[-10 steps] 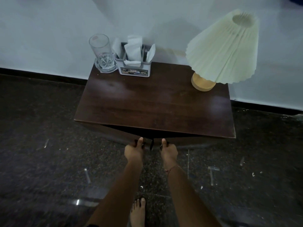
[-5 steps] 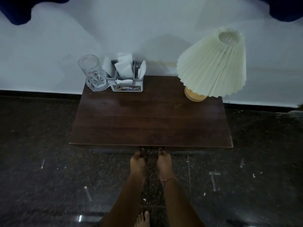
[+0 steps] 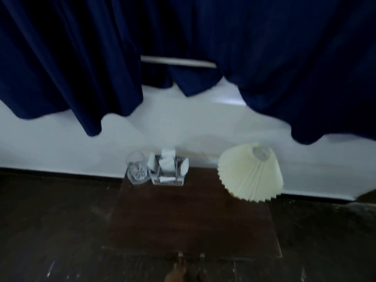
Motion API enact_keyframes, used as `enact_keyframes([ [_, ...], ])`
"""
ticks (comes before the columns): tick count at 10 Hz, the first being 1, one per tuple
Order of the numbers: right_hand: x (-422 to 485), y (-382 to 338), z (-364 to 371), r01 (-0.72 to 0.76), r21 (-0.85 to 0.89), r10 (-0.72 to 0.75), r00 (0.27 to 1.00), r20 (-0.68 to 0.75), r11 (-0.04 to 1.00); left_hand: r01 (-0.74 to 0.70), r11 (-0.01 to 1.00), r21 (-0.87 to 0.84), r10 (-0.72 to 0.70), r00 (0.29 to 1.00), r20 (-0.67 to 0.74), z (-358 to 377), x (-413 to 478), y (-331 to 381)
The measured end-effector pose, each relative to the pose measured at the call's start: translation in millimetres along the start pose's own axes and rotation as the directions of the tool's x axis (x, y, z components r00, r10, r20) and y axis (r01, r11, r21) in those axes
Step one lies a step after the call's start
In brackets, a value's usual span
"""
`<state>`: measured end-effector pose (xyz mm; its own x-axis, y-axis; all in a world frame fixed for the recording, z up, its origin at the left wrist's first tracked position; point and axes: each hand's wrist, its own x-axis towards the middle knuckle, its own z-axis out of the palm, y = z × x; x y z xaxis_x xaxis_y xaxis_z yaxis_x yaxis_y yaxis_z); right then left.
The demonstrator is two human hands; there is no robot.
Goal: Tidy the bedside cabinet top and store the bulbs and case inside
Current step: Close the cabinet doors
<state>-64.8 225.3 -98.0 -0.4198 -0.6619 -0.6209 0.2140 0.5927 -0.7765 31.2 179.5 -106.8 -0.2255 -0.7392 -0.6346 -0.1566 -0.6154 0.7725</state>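
The dark wooden bedside cabinet (image 3: 193,220) stands against the white wall, and the view is blurred. No bulbs or case are in sight. Two small door handles (image 3: 190,255) show at its front edge. My left hand (image 3: 176,272) is a dim shape just below the handles at the bottom edge. My right hand (image 3: 200,277) is barely visible beside it. Whether either hand touches a handle is unclear.
On the cabinet top stand a clear glass (image 3: 137,169) at the back left, a grey holder with white napkins (image 3: 168,171) beside it, and a lamp with a pleated cream shade (image 3: 251,174) at the back right. Dark blue curtains (image 3: 183,47) hang above. Dark speckled floor surrounds the cabinet.
The view has tilted up, bringing the curtains in. The cabinet doors, slightly ajar a second ago, are now shut. My hands have sunk to the bottom edge of the view.
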Motion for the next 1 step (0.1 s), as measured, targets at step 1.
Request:
enact_keyframes([
  [1,15.9,-81.2,5.0,0.046,0.044,-0.043,0.997,-0.061,0.998,-0.094,0.995,0.026,0.097,0.989,-0.116,-5.5,27.6,60.1],
])
